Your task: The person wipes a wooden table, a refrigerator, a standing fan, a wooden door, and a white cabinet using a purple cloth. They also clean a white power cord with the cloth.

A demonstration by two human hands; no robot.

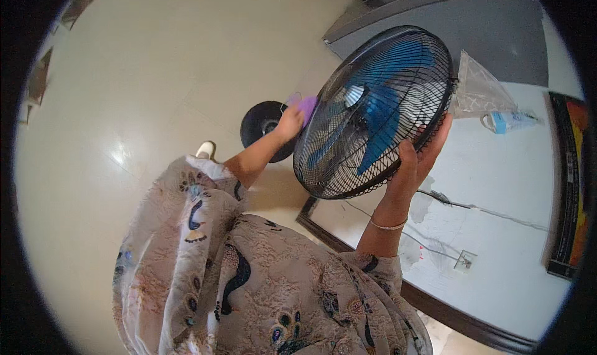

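Note:
A pedestal fan with a black wire grille (348, 156) and blue blades (379, 115) stands in front of me, its round black base (261, 125) on the floor below. My left hand (290, 122) presses a purple cloth (306, 106) against the left rim of the grille. On the right side of the grille my right hand (420, 162) grips the rim, a thin bangle on its wrist.
A clear plastic bag (479, 90) and a small blue-and-white bottle (511, 121) lie by the white wall at right, above a wall socket (464, 260) with a cable. A dark skirting board (435, 302) runs along the cream tiled floor (137, 93).

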